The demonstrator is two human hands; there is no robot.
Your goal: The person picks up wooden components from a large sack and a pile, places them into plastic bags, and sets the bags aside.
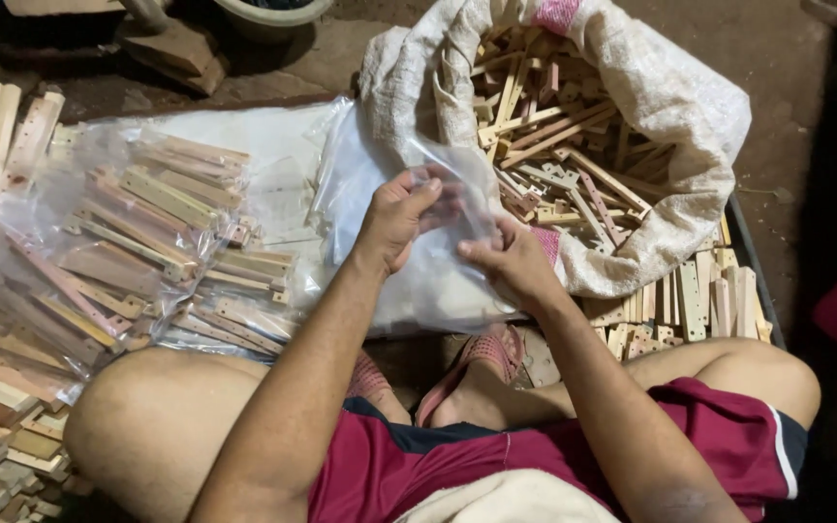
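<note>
Both hands pinch the thin clear empty plastic bag (443,242) at its top edge, left hand (397,218) above-left, right hand (511,263) lower-right, bag hanging between them just left of the white woven sack of wooden strips (632,126), nearer the right hand.

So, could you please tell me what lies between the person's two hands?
In the head view, the clear plastic bag spans the gap: the left hand and right hand each pinch it.
</note>
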